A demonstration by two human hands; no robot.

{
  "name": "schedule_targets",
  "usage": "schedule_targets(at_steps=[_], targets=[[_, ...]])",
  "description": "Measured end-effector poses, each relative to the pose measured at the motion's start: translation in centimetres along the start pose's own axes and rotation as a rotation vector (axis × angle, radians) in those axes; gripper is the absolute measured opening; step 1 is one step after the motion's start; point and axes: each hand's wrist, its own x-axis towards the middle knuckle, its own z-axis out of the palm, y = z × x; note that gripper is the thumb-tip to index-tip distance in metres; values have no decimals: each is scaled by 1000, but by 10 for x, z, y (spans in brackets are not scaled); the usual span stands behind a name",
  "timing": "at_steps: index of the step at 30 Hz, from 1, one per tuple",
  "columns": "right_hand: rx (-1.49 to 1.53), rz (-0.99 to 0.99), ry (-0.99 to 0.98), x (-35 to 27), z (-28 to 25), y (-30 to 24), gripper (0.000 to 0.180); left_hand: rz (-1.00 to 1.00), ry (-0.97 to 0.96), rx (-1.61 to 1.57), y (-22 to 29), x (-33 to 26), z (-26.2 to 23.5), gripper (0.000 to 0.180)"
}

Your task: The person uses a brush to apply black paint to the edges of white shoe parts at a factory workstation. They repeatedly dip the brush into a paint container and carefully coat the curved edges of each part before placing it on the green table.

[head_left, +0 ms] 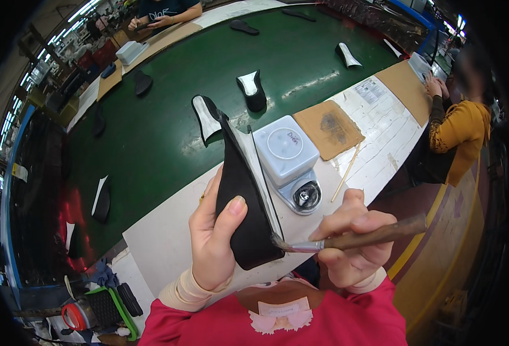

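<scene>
My left hand (213, 245) is closed around a black wedge shoe sole (244, 222), thumb across its dark side, holding it up on end in front of me. A pale strip runs along the sole's right edge. In my right hand (355, 259) a paintbrush (381, 232) is gripped by its brown wooden handle. Its bristles touch the sole's lower right edge. Just beyond stands a pale blue plastic container (286, 151), with a small round cup (307, 198) at its front; the cup's inside is dark with something shiny in it.
A green conveyor belt (168, 167) carries several wedge soles, including two nearby soles (207, 115) (252, 92). Beside the container lie a stained cardboard piece (329, 128) and a thin stick (345, 173). One person (459, 127) works at right, another (168, 14) across the belt. A green-edged tray (113, 308) is lower left.
</scene>
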Motion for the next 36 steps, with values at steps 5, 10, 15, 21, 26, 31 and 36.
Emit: schedule_targets(at_steps=[5,10,15,21,26,31,36], targets=[[-98,-19,-17,-1,2,-2,46,-84,34,-146,4,1,6,50],[-118,-22,-36,0,0,-4,44,-153,-7,-302,7,4,8,48],[-90,-6,-21,1,2,-7,48,-245,-34,-464,7,6,7,46],[-90,-12,-47,4,2,-10,49,-302,-33,-455,2,8,5,47],[-96,-51,-181,12,-5,-13,51,-381,-67,-492,1,8,0,45],[-177,-60,-206,15,-14,-7,56,-460,-148,-541,5,5,-7,45],[-60,-79,107,14,-2,19,51,-498,-219,-518,8,0,-7,48]])
